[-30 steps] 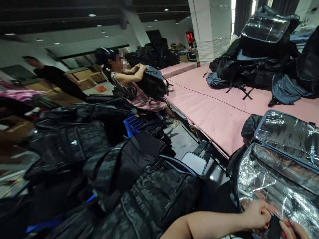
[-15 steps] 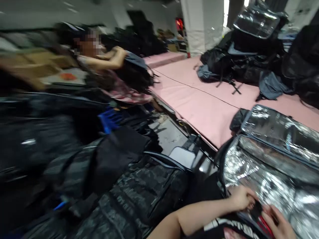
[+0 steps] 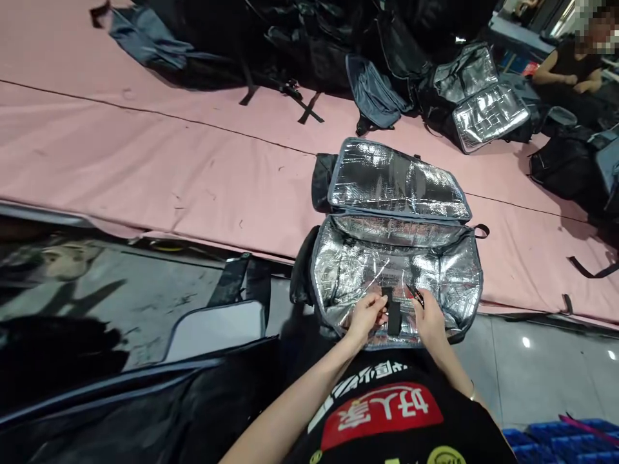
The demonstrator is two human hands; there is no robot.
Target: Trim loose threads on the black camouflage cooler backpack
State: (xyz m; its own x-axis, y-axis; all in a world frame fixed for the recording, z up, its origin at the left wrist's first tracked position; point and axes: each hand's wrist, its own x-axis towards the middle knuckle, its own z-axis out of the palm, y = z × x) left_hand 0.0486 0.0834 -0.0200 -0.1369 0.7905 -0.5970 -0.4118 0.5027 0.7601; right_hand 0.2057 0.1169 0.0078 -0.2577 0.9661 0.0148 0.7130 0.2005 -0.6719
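An insulated bag (image 3: 333, 270) with a silver foil lining stands open in front of me, its foil-lined lid (image 3: 396, 180) folded back on the pink-covered table. My left hand (image 3: 366, 316) pinches a black strap (image 3: 394, 317) over the bag's near rim; the strap hangs down from my fingers. Just to the right, my right hand (image 3: 429, 316) is closed around a small dark pointed tool (image 3: 416, 295) that looks like thread snips. Its tip points up and left, towards the strap, with a gap between them. Part of the tool is hidden in my palm.
Black bags (image 3: 319, 58) are heaped along the back of the pink table (image 3: 159, 161). Another foil-lined bag (image 3: 491, 119) lies open at the far right, near a seated person (image 3: 570, 71). Black bags (image 3: 159, 412) fill the lower left. Blue crates (image 3: 570, 441) sit at the lower right.
My view has swung right and down from the room onto the open bag. Both hands stay at its near rim, and the strap and pointed tool now show clearly.
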